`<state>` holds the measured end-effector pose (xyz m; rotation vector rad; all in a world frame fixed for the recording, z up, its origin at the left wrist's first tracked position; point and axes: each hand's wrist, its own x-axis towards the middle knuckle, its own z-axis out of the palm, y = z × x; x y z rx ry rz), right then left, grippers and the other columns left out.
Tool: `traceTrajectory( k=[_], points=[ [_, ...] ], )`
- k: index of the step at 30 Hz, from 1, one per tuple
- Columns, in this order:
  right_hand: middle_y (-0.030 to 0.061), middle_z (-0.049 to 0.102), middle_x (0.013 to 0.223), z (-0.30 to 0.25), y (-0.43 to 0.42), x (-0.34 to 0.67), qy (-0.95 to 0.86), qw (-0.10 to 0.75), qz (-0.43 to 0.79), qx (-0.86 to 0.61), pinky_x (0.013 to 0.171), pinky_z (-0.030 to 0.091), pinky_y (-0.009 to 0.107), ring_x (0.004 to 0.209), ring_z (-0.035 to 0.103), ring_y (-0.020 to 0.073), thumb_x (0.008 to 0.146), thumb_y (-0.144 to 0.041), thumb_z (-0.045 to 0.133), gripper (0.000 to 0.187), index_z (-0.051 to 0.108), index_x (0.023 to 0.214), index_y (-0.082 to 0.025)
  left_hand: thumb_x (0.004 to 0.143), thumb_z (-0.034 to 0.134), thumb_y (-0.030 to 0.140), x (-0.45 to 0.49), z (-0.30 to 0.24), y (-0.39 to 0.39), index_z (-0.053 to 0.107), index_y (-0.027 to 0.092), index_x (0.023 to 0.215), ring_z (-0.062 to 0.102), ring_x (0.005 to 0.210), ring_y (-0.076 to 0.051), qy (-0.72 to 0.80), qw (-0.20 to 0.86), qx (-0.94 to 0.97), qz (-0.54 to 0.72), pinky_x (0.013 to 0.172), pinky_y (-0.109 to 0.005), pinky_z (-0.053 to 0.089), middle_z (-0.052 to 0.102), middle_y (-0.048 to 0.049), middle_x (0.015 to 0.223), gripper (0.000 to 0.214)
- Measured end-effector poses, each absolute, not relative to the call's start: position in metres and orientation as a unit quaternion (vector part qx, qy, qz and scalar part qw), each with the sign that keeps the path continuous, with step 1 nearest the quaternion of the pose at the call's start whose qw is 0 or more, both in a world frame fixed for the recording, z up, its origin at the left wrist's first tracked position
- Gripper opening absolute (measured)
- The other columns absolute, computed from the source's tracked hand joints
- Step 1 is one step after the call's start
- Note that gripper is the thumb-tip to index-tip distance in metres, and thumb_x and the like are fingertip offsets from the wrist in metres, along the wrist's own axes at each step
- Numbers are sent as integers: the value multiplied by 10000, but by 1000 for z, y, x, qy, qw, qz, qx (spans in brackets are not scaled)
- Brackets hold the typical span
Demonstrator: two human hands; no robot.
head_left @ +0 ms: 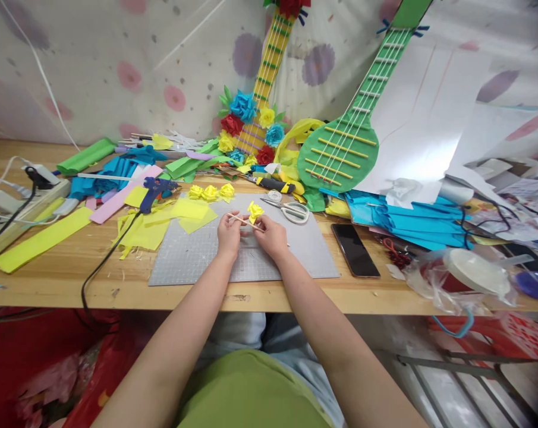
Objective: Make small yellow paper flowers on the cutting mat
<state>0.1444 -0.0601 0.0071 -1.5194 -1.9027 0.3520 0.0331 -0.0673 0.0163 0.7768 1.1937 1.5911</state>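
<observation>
Over the grey cutting mat, my left hand and my right hand are close together, both with fingers closed. A thin pale wooden stick runs between them, gripped at either side. A yellow paper flower shows just above my right fingertips; whether it is pinched or fixed to the stick I cannot tell. Several finished yellow paper flowers sit at the mat's back edge. White-handled scissors lie right of my hands, beside a small tape roll. Yellow paper sheets overlap the mat's left corner.
A blue glue gun rests at left, its black cord hanging over the table edge. A phone lies right of the mat. Behind stand a green paper instrument and a flower-decorated yellow one. Blue crepe paper is heaped at right.
</observation>
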Motion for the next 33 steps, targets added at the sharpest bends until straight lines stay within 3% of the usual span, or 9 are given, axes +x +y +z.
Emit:
traceTrajectory(
  k=[23, 30, 33],
  points=[
    [-52, 576, 615, 8, -61, 144, -735, 319, 127, -585, 541, 297, 214, 576, 513, 115, 689, -252, 461, 140, 555, 792, -238, 652, 570, 217, 32, 3, -65, 425, 185, 957, 576, 716, -109, 487, 391, 446, 641, 475, -167, 413, 636, -51, 895, 340],
    [-49, 578, 620, 8, -62, 144, -741, 314, 124, -581, 547, 300, 213, 579, 514, 115, 712, -280, 458, 135, 559, 793, -242, 622, 605, 192, 32, -4, -60, 418, 191, 942, 601, 757, -118, 492, 380, 438, 649, 660, -250, 465, 646, -33, 850, 371],
    [-46, 587, 639, 9, -63, 144, -744, 308, 124, -580, 545, 298, 212, 579, 512, 114, 712, -278, 466, 137, 564, 802, -244, 599, 632, 197, 33, -5, -57, 401, 189, 929, 598, 709, -112, 498, 369, 419, 664, 658, -255, 465, 633, -18, 800, 402]
  ],
)
